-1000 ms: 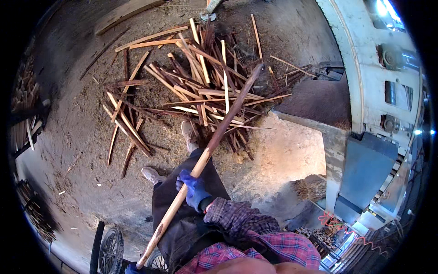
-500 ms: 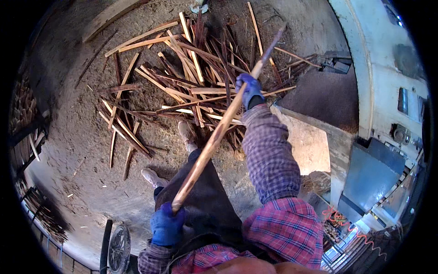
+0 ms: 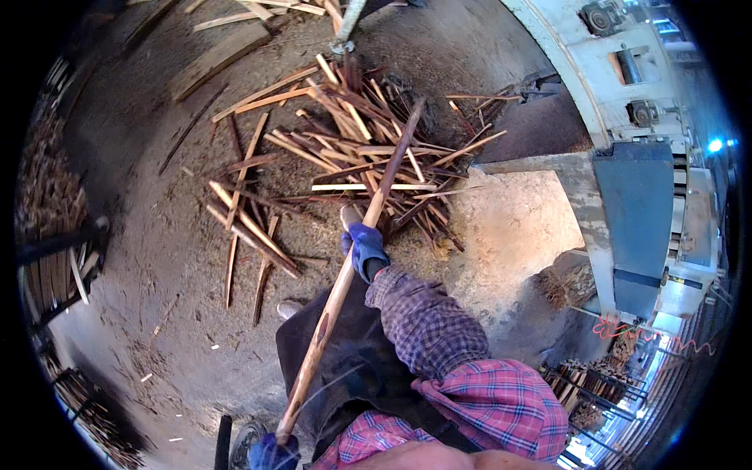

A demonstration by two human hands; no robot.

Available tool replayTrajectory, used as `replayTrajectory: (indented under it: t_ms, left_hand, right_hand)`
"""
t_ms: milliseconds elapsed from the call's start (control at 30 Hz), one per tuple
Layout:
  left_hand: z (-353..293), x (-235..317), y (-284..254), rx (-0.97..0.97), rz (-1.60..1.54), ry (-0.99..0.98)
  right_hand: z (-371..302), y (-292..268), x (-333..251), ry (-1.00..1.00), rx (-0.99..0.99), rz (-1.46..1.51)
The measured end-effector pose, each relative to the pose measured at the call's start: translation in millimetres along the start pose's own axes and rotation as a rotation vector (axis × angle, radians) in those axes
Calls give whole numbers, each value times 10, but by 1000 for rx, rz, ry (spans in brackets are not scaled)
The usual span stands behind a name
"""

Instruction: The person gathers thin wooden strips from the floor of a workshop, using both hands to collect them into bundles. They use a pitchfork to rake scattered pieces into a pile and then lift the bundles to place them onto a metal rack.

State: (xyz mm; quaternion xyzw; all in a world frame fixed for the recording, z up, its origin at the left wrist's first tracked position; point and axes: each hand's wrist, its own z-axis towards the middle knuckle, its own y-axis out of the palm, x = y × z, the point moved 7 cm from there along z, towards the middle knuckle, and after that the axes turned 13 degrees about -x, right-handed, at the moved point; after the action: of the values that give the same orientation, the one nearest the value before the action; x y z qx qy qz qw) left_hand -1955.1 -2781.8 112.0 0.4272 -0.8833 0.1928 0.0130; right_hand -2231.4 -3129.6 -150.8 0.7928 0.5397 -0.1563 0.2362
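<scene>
— Where is the pole [image 3: 327,321] held?
— It is slanted from lower to upper centre of the frame, clamped midway by the right hand [image 3: 363,248] and clasped at its lower end by the left hand [image 3: 274,453] (partly cut off).
— And what is found in the way?
— The pile of wood strips [image 3: 345,149] is overlapped by its dark upper end; whether contact is made cannot be told. The upper right is filled by a white machine [image 3: 568,48], the upper left is crossed by a thick plank [image 3: 221,61], and a wheel [image 3: 245,435] is seen at the lower edge.
</scene>
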Motion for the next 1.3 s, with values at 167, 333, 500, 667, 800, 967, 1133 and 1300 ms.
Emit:
replayTrajectory:
  t_ms: [167,333,500,667,800,967,1133,1300]
  left_hand:
    - [-433,-1161,218,-10,7,-49]
    - [-531,-1305,47,-50,88,-36]
    - [-146,-988,-593,42,190,-111]
    - [-76,-844,-1064,23,213,-144]
    - [71,-912,-1096,-96,320,-237]
    - [282,-1293,-1055,-151,278,-53]
    - [666,-2178,-918,-211,239,106]
    - [864,-2726,-1642,-198,292,111]
  right_hand:
    - [-620,289,633,-10,-49,-32]
    - [-610,303,1034,-13,-66,36]
    - [-222,408,1106,55,48,68]
    - [-356,847,923,76,77,24]
    - [-358,854,924,74,101,20]
    - [-203,826,1153,22,78,37]
    - [-57,1041,1452,-70,59,54]
    - [-252,1529,2066,-147,110,52]
